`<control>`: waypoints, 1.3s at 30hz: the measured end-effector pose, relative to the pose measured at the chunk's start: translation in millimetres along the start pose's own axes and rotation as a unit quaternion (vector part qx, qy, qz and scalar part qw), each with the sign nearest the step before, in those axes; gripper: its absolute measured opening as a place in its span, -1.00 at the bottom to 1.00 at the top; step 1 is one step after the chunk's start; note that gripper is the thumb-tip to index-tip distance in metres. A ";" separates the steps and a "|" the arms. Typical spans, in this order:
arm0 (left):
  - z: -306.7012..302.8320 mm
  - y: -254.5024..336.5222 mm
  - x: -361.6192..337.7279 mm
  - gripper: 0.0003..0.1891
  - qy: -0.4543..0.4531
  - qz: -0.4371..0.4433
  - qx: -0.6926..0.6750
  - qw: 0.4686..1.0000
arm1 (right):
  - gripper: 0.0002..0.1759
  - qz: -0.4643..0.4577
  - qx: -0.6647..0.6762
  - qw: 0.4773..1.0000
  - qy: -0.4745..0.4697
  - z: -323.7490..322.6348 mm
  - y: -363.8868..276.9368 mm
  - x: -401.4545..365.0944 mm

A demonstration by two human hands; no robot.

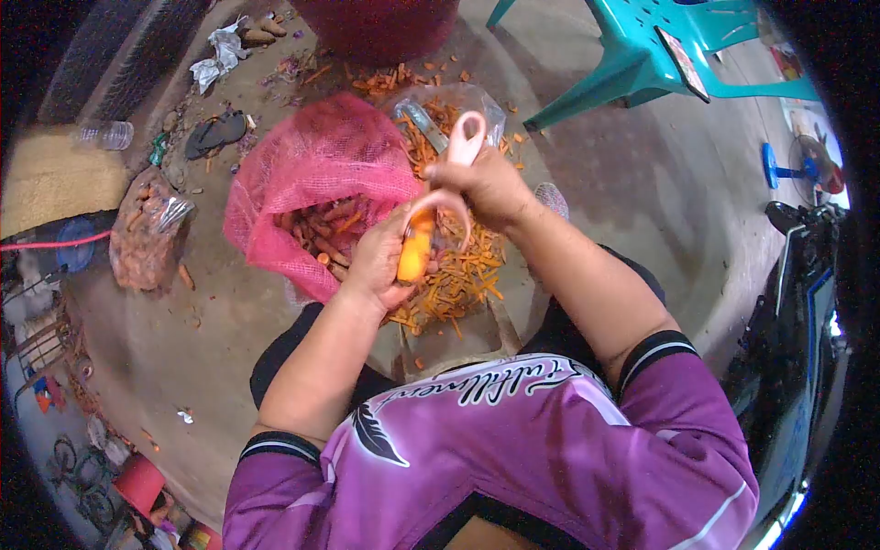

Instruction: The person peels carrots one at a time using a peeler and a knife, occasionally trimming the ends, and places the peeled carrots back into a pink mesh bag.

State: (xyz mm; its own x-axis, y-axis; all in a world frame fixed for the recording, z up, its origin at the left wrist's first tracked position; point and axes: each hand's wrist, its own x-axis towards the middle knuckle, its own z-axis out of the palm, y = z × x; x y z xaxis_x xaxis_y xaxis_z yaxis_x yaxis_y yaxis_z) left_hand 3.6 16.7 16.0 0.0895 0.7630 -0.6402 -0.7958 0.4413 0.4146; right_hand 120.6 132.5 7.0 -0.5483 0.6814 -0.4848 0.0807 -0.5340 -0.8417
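My left hand [374, 261] is wrapped round a bright orange peeled piece [414, 257], which looks like a carrot. Just above it, my right hand [490, 188] grips a pale pink peeler [467, 133] whose curved head reaches over the orange piece. Orange peelings [458, 284] are heaped on the floor beneath both hands. Left of my hands lies a pink mesh sack [321, 137], its mouth open on brownish-orange roots [321, 229]. A clear plastic bag [490, 115] with orange pieces is beyond my right hand.
A green plastic chair [623, 69] with a phone-like object [683, 62] on it stands at the upper right. A dark red tub [376, 27] is at the top. Leftward are a filled plastic bag [147, 234] and a dark slipper [215, 135]. A small blue fan [807, 170] is far right.
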 end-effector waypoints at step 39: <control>-7.9 -6.4 4.4 -0.64 -0.100 -0.127 -0.112 0.980 | -0.83 -0.084 0.026 0.992 0.091 -28.9 -20.0 14.2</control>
State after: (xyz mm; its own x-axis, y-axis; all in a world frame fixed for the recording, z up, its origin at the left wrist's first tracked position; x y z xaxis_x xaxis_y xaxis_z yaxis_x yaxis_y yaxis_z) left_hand 4.4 13.5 5.5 0.4006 0.7290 -0.5551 -0.8416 0.5322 0.0916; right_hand 135.2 167.3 10.1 -0.3907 0.8397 -0.3772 -0.0445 -0.4265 -0.9034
